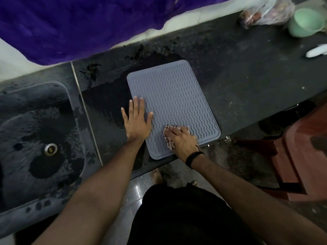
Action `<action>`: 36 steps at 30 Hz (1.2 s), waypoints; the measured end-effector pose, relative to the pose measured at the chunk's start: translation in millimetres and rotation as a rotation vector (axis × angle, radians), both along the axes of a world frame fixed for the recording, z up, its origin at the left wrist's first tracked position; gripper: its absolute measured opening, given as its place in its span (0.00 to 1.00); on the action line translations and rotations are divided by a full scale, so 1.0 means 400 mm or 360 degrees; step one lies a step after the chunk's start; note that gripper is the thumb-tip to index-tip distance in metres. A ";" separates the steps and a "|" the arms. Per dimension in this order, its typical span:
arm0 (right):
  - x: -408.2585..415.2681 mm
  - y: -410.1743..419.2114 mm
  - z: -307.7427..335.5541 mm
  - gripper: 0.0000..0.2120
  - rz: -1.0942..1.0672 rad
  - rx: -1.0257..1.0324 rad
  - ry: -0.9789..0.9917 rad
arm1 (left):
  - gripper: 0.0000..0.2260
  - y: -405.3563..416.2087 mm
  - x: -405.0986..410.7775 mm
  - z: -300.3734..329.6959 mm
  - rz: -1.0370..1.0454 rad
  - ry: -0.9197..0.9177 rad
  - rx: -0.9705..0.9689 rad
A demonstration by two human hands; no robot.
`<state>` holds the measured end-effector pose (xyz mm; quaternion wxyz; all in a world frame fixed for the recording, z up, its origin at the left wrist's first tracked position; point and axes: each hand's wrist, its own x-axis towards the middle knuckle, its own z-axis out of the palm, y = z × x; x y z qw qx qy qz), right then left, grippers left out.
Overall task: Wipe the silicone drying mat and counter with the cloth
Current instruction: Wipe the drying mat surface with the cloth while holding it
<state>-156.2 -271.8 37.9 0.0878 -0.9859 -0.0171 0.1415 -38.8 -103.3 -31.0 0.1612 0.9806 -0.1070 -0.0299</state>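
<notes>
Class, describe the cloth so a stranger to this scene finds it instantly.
On the dark counter lies a grey wavy-ribbed mat. At its near corner, the right hand presses a bunched cloth. It alone is pale pink with dark lines.

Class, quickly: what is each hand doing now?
Left hand: open, flat on the grey ribbed silicone mat.
Right hand: holding the checked cloth.

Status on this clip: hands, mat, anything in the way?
Left hand flat on mat. Right hand gripping cloth, on mat's near edge. Mat otherwise bare.
</notes>
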 end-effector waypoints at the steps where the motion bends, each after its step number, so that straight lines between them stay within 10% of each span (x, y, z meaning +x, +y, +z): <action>1: -0.002 -0.002 -0.002 0.25 0.0008 0.0003 -0.0003 | 0.30 -0.004 -0.026 0.004 -0.0074 -0.0044 -0.0005; 36: -0.053 -0.144 0.017 0.24 0.0048 0.0253 -0.0161 | 0.38 -0.151 -0.062 0.123 0.0061 0.0826 0.0418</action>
